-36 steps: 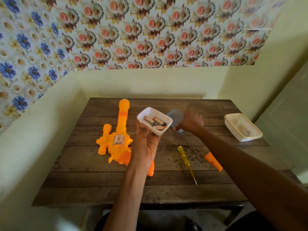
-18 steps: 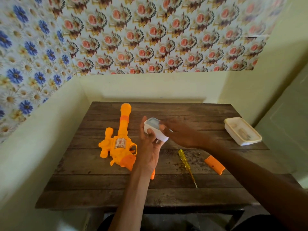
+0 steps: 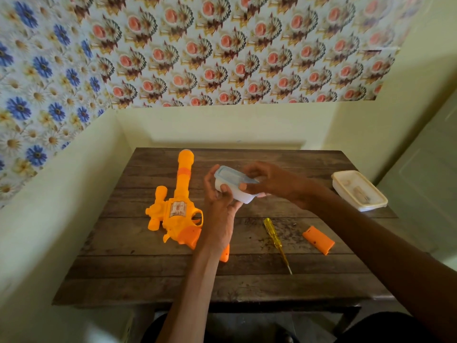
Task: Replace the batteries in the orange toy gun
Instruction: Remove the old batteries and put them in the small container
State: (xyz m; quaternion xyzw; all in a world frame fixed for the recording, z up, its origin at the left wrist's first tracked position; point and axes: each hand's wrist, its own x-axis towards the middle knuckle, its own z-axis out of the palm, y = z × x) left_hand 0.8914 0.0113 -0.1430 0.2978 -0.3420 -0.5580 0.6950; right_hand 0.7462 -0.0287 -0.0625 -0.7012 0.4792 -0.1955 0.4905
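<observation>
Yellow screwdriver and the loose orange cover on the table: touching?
Apart. The head view shows bare wood between the yellow screwdriver and the orange cover, which lies to its right.

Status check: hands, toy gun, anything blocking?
Both hands, left and right, on small lidded tub, held above table. Toy gun lying untouched, battery cover off beside screwdriver. Nothing blocking.
</observation>
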